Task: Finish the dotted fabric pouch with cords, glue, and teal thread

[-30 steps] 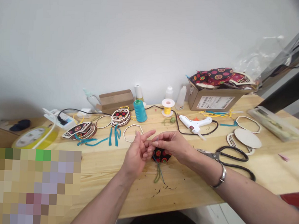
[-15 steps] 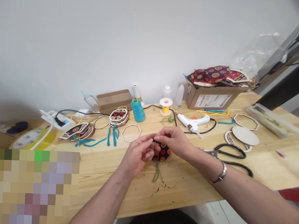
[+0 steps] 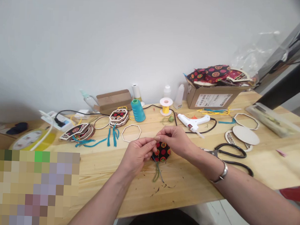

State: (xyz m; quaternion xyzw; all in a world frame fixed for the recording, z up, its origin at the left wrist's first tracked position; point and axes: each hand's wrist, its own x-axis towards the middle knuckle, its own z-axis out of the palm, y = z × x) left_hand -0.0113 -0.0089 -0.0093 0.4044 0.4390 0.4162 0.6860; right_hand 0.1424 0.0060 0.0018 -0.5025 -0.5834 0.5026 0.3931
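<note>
A small dark fabric piece (image 3: 164, 152) with red and orange round motifs lies on the table under my fingers. From its lower edge hangs a thin green and grey-blue cord (image 3: 157, 171). My left hand (image 3: 139, 154) is closed in a pinch at the top left of the fabric. Against it, fingertip to fingertip, my right hand (image 3: 174, 140) pinches at the same spot. A strand of the cord seems to be between them, but the fingers largely hide it. Black-handled scissors (image 3: 216, 153) lie partly behind my right forearm.
Behind my hands are an octagonal wooden ring (image 3: 131, 133), a teal thread cone (image 3: 138, 111), a yellow spool (image 3: 166, 108) and a white glue gun (image 3: 194, 122). A cardboard box (image 3: 212, 95) of fabric pieces stands back right. Stacked frames (image 3: 81, 132) and tape (image 3: 30, 140) lie left.
My left fingers have curled in closer to the right fingertips and cover the strand that showed between them. The fabric piece stays in place.
</note>
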